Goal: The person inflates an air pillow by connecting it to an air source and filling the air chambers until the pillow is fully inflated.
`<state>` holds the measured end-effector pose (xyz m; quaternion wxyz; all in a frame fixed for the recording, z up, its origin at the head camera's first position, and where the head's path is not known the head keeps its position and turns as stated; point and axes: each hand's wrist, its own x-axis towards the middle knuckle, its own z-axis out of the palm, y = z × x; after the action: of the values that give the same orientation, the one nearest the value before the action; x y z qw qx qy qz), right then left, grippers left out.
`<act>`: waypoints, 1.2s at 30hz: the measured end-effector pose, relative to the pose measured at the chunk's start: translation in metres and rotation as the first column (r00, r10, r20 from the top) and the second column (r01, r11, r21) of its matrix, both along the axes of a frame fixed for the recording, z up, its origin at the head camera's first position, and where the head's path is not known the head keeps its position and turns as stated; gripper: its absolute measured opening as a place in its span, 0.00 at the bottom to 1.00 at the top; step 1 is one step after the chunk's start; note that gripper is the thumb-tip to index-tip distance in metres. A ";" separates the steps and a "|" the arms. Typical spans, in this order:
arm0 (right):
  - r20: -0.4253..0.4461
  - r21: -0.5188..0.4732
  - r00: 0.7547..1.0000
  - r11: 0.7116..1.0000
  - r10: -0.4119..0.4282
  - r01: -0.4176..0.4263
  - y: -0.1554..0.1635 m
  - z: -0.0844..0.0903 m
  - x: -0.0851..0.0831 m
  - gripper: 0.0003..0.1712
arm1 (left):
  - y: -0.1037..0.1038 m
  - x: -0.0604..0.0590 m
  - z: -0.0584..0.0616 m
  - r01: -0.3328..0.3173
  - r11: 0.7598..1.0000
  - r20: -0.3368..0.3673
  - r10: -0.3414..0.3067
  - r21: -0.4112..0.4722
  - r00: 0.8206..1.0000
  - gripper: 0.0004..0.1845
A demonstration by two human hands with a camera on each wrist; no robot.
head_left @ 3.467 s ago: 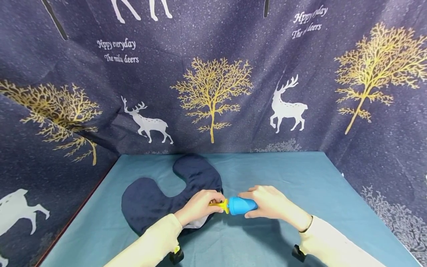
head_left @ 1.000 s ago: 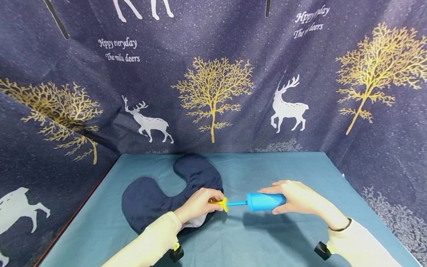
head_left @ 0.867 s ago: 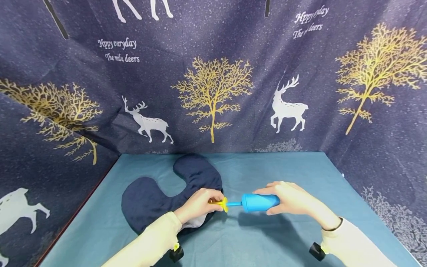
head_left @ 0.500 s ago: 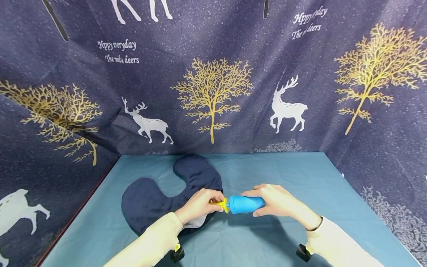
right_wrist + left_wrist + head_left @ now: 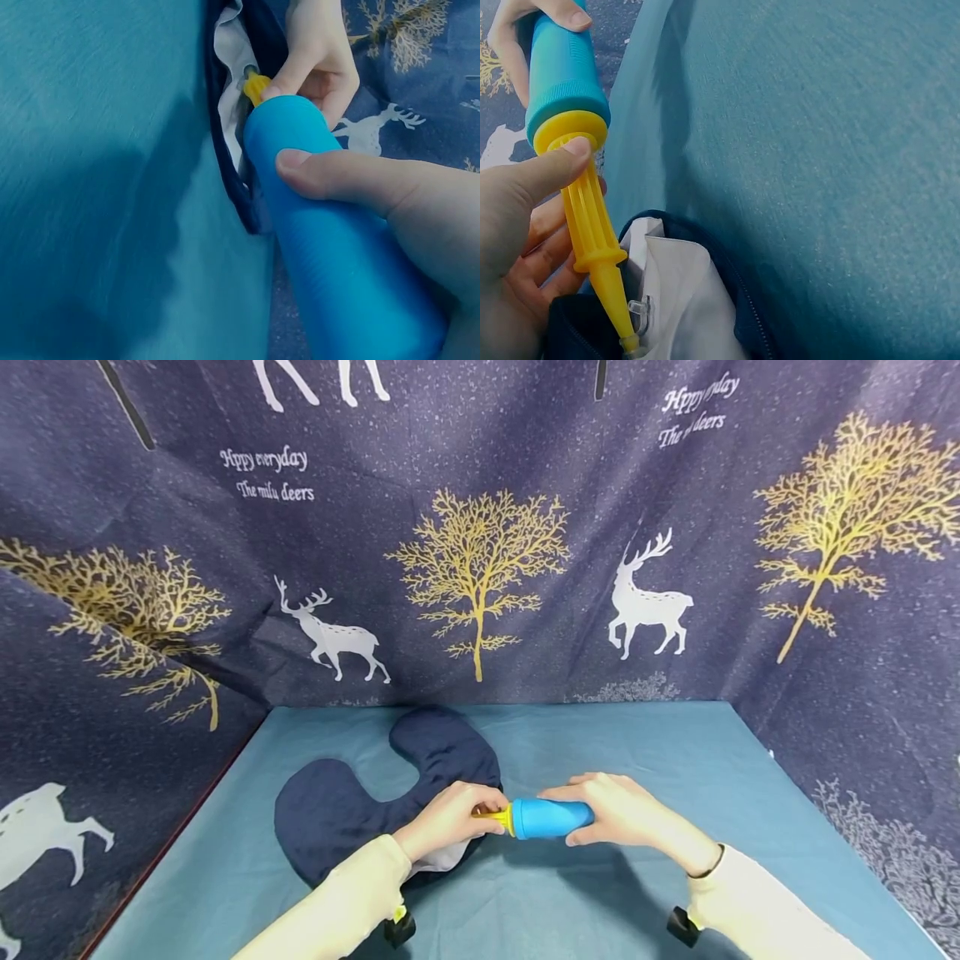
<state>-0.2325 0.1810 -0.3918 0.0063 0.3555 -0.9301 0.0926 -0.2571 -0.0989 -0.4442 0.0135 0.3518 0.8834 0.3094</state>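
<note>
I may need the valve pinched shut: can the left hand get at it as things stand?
Probably yes: the left hand already grips the yellow nozzle just above the clear valve, with nothing between them.

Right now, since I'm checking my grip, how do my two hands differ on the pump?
The left hand pinches the yellow nozzle near the pillow's valve; the right hand wraps the blue barrel. The left rests over the navy neck pillow, the right over bare teal cloth. Both grip the same hand pump.

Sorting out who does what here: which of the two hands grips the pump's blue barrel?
The right hand grips the blue barrel; the left hand holds the yellow nozzle instead.
</note>
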 end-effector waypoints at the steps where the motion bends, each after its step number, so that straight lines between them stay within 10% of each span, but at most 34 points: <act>1: 0.007 -0.001 1.000 1.000 0.002 -0.002 0.002 0.001 0.000 0.37 | 0.000 0.000 0.000 0.003 1.000 0.000 -0.003 -0.003 1.000 0.10; 36: 0.049 -0.126 0.990 0.984 0.131 -0.124 0.121 0.051 0.019 0.36 | -0.008 0.001 0.009 0.076 0.997 -0.001 -0.076 0.000 0.997 0.13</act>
<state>-0.2139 0.3019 -0.3406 -0.0042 0.4103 -0.8978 0.1597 -0.2559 -0.1067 -0.4350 0.0250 0.3850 0.8695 0.3083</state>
